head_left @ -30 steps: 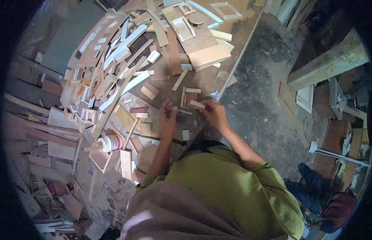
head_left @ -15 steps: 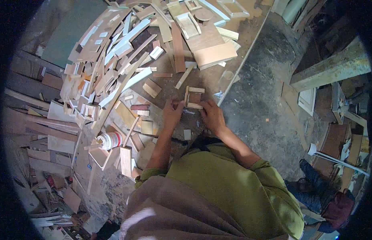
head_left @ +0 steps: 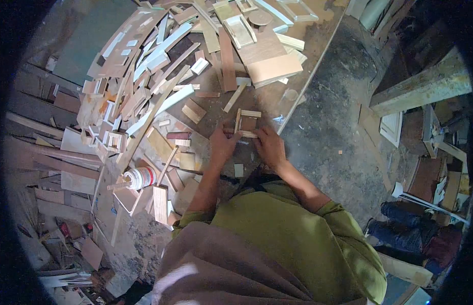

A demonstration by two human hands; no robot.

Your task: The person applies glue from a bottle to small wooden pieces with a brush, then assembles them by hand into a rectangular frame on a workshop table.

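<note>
A small wooden frame (head_left: 238, 122) made of short strips lies on the work table (head_left: 216, 114), with a brown panel between its strips. My left hand (head_left: 223, 145) is closed at the frame's lower left corner, thumb and fingers pressed on the wood. On the other side, my right hand (head_left: 271, 147) grips the lower right end of the near strip. The fingertips of both hands are partly hidden. Just beyond the frame is a thin wooden stick (head_left: 235, 97), and to its left sits a short wooden block (head_left: 194, 111).
Wood offcuts and painted strips (head_left: 168, 99) cover the table's left and far sides. A white tub (head_left: 140, 178) with a stick across it stands at left, near a dark red roller-like piece (head_left: 178, 135). At right are a wooden beam (head_left: 422, 81) and another person (head_left: 414, 231).
My left hand has moved slightly right, closing against the frame's corner. My right hand has barely shifted. The other person at lower right has changed position.
</note>
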